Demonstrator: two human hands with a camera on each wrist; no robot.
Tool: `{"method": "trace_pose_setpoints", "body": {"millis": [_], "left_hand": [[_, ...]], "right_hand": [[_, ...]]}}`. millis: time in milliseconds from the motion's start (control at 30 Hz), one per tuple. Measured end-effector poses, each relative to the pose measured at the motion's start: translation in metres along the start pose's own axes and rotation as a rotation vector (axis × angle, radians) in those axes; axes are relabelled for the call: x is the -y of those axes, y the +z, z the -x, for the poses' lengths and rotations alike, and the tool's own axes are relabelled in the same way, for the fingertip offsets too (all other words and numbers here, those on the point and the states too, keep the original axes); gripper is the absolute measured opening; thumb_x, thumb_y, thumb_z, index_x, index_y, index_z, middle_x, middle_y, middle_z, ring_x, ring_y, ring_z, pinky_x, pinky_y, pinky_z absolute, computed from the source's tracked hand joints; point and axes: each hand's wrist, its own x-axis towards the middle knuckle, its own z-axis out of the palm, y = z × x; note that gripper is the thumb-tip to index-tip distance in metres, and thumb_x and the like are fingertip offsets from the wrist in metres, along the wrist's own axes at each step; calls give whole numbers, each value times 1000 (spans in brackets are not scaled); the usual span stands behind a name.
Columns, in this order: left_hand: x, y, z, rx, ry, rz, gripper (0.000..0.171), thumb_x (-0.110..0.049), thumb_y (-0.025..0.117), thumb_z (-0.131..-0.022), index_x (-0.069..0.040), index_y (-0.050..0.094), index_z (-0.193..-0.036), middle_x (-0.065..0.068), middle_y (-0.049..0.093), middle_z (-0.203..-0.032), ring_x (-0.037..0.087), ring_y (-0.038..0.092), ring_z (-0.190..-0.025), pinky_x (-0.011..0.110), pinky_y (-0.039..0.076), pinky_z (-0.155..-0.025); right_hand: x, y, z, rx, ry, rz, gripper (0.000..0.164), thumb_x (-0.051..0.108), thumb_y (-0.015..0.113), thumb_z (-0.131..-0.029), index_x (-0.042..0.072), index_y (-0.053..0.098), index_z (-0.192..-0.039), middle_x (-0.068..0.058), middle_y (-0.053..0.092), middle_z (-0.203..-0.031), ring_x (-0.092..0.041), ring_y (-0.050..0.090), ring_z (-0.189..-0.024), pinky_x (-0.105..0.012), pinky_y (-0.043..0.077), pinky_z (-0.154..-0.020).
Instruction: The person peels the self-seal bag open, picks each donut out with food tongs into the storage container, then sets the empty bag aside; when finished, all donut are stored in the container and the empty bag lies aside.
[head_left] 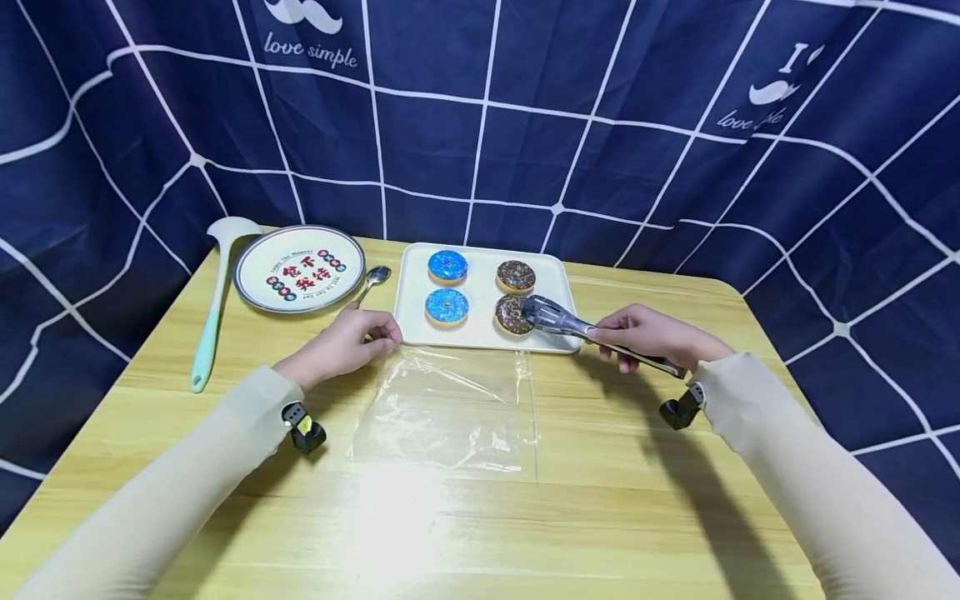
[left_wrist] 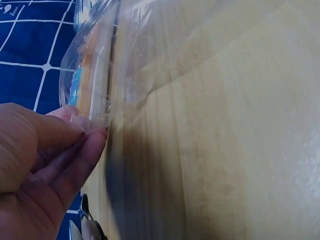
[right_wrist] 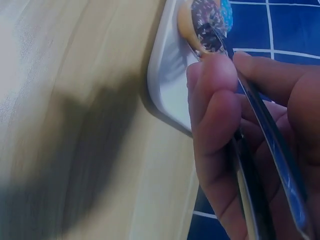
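With thumb and fingertips my left hand (head_left: 347, 342) pinches a corner of a clear plastic bag (left_wrist: 131, 75), which lies flat along the front of the white tray (head_left: 478, 337). My right hand (head_left: 654, 332) grips metal tongs (right_wrist: 272, 137). The head of the tongs is at the near chocolate doughnut (head_left: 510, 315) with sprinkles; whether it is clamped I cannot tell. Behind it sits another chocolate doughnut (head_left: 517, 275). Two blue doughnuts, one near (head_left: 447, 307) and one far (head_left: 447, 265), occupy the tray's left side.
Left of the tray are a metal spoon (head_left: 375, 277), a round plate (head_left: 258, 279) with printed writing, and a ladle (head_left: 213, 325) with a mint-green handle. All stand on a wooden table (head_left: 600, 517). A dark blue curtain (head_left: 525, 150) with white lines rises behind it.
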Motion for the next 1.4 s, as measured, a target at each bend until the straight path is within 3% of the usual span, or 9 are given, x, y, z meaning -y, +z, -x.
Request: {"method": "trace_pose_setpoints", "body": {"millis": [167,467,633,833,967,1067,1167,1267,1400], "left_hand": [[-1,0,-1,-4,11,-7,8,5,66,-96,0,73,-96,11,77,-89,21,70,-86,59,37,-112],[-4,2,1,8,0,-49,14,5,66,-94,-3,75,-99,9,78,-93,17,68,-87,36,56,-84],[-7,1,1,3,29,-71,16,4,64,-95,-2,75,-104,12,78,-100,23,70,-95,43,57,-88],[-25,-3,6,-63,66,-242,23,-7,63,-99,-3,70,-120,16,70,-122,34,63,-116,52,52,-102],[-44,-1,13,-57,147,-373,32,-22,64,-102,-5,67,-129,16,67,-131,35,60,-125,59,49,-108],[-53,5,21,9,223,-455,44,-35,65,-103,-7,63,-137,16,66,-137,35,59,-131,60,48,-110],[-55,13,30,83,264,-501,58,-43,64,-102,-8,55,-147,15,61,-144,35,55,-137,56,49,-111],[-56,21,36,135,278,-531,66,-48,63,-101,-10,49,-153,16,56,-151,36,52,-142,59,49,-110],[-53,28,39,193,269,-524,74,-53,64,-100,-12,44,-158,18,49,-158,39,48,-146,62,46,-113]], "right_hand": [[3,1,-2,-1,29,-9,41,34,55,-109,-5,67,-105,-1,65,-79,-8,59,-56,-26,53,-62],[3,3,-1,-1,63,-18,45,38,56,-108,-5,68,-116,-2,69,-84,-8,61,-58,-25,53,-62],[1,1,7,-35,70,-26,48,41,60,-106,-4,68,-122,-6,72,-93,-10,62,-60,-27,54,-63],[-10,-6,20,-97,53,-33,49,41,60,-106,-3,64,-127,-5,71,-98,-12,64,-65,-30,56,-68],[-23,-6,27,-229,-5,-24,46,37,60,-107,-3,62,-131,2,71,-94,-12,67,-69,-31,58,-69],[-36,-4,31,-397,-74,46,43,37,60,-107,0,64,-129,2,69,-91,-9,68,-71,-29,58,-66],[-52,-2,33,-577,-120,150,39,37,60,-106,2,66,-123,-7,69,-89,-5,65,-69,-26,55,-62],[-70,0,33,-700,-139,253,37,33,62,-106,0,67,-121,-15,69,-89,-6,59,-68,-26,48,-62],[-95,-2,31,-781,-151,374,34,25,64,-104,-5,67,-121,-18,68,-89,-17,54,-72,-29,42,-66]]}}
